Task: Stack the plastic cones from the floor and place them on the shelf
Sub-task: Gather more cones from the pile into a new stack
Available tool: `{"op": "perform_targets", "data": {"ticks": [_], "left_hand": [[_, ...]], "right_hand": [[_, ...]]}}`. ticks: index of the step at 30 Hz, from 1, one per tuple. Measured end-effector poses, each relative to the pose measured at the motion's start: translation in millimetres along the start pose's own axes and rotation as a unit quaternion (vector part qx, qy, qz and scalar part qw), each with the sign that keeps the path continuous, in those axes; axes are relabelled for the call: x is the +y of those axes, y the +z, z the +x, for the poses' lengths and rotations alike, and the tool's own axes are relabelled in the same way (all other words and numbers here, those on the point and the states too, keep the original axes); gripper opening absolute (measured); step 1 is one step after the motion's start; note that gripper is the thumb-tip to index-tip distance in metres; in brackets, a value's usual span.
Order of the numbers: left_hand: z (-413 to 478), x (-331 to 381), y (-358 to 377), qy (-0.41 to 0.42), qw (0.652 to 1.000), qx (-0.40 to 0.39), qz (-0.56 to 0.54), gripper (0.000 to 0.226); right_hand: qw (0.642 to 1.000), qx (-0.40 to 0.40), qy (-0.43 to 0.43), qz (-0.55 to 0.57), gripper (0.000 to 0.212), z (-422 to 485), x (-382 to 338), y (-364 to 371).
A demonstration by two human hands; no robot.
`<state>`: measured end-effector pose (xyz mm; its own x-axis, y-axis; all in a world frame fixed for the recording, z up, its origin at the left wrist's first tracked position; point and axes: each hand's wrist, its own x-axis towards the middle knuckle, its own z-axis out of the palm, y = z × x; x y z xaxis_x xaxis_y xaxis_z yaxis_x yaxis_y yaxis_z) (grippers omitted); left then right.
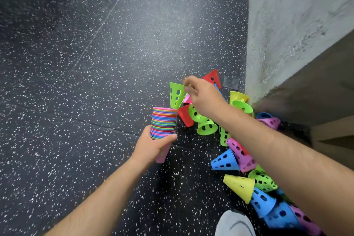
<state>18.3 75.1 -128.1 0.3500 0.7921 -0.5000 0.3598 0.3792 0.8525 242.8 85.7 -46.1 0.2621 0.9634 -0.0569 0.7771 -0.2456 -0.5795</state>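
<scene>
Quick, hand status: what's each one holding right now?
Left hand: grips the cone stack.
Right hand: pinches the rim of a green cone.

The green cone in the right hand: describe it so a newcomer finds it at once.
Loose cones lie on the speckled floor along the grey wall. At the pile's far end, just beyond the striped stack in the left hand, is the green cone. Alone among the green ones, it is pinched at its rim by the right hand, wide end up.
</scene>
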Motion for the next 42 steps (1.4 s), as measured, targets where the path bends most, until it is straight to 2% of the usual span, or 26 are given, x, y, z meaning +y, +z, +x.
{"op": "perform_targets", "data": {"ticks": [7,11,14,22,26,30,32,35,39,42], "left_hand": [[-17,3,20,0.019,0.997,-0.069,0.003,0.072],[-31,5,29,0.023,0.998,-0.065,0.007,0.058],[-43,-4,31,0.014,0.997,-0.079,0.013,0.051],[-55,-3,42,0.012,0.997,-0.078,0.020,0.054],[-50,4,45,0.007,0.996,-0.093,-0.006,0.053],[-46,6,47,0.012,0.996,-0.091,-0.011,0.054],[-45,8,47,0.015,0.997,-0.080,-0.007,0.054],[-43,9,48,0.016,0.997,-0.071,-0.009,0.053],[-42,12,47,0.019,0.997,-0.072,-0.011,0.053],[-43,15,47,0.015,0.997,-0.074,-0.017,0.054]], "right_hand": [[1.000,-0.020,-0.010,-0.005,0.011,-63,-6,-9],[0.989,-0.100,0.042,0.100,0.017,-95,-3,-2],[0.977,-0.116,0.096,0.148,0.030,-113,4,1],[0.998,-0.019,0.032,-0.042,0.037,-98,46,17],[0.991,-0.033,0.028,-0.125,0.041,-77,57,18],[0.986,-0.058,0.024,-0.152,0.043,-64,61,17],[0.989,-0.057,0.020,-0.134,0.042,-60,62,15],[0.998,0.000,0.011,-0.068,0.043,-58,63,10],[0.995,0.084,0.032,0.045,0.065,-63,49,-5],[0.990,0.102,0.053,0.084,0.065,-63,36,-13]]}}
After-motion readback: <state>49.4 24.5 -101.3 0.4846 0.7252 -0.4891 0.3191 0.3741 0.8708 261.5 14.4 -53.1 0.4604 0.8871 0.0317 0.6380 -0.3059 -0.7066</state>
